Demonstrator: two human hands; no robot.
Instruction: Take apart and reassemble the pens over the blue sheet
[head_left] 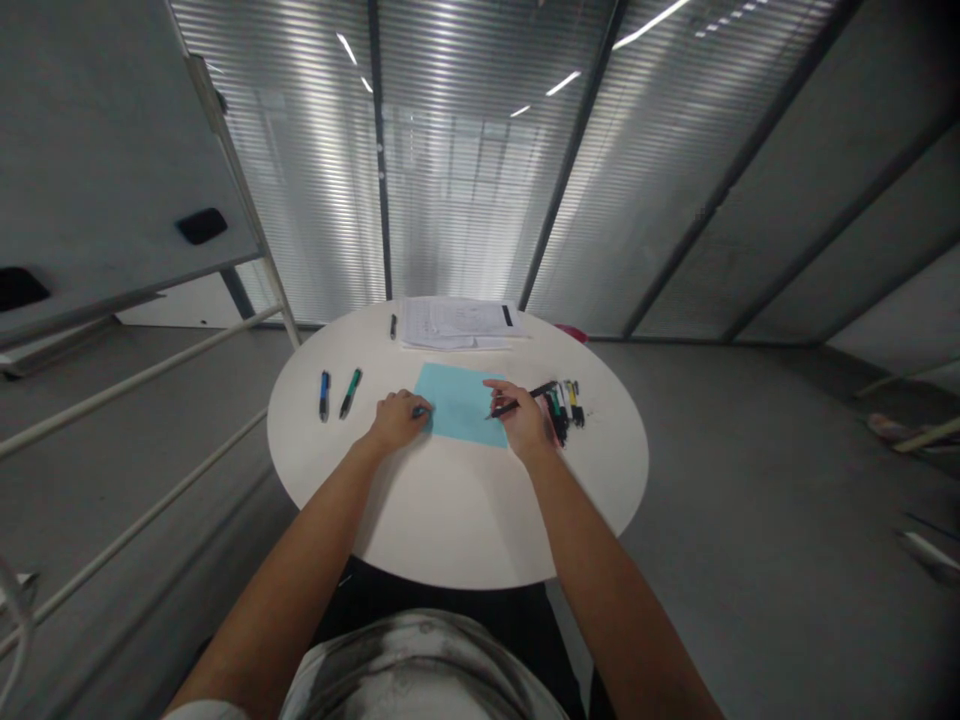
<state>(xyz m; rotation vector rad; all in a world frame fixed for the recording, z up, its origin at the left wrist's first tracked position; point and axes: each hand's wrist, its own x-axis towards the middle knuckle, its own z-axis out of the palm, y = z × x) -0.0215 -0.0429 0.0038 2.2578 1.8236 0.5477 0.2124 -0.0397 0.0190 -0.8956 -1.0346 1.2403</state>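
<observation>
A sheet of light blue paper (459, 408) lies on the round white table (450, 520). My left hand (400, 420) rests at its left edge with the fingers closed around a small dark object (421, 410), perhaps a pen cap; it is too small to name surely. Over the paper's right side, my right hand (523, 420) grips a black pen (505, 408), its tip pointing left and down close to the sheet. Whether the tip touches the paper cannot be made out. No clear marks show on the sheet.
Several pens and markers (568, 405) lie bunched right of my right hand. A blue pen (324, 395) and a green pen (350, 393) lie on the left. Printed papers (457, 322) and a dark pen (393, 327) sit at the back. A whiteboard (97, 130) stands left.
</observation>
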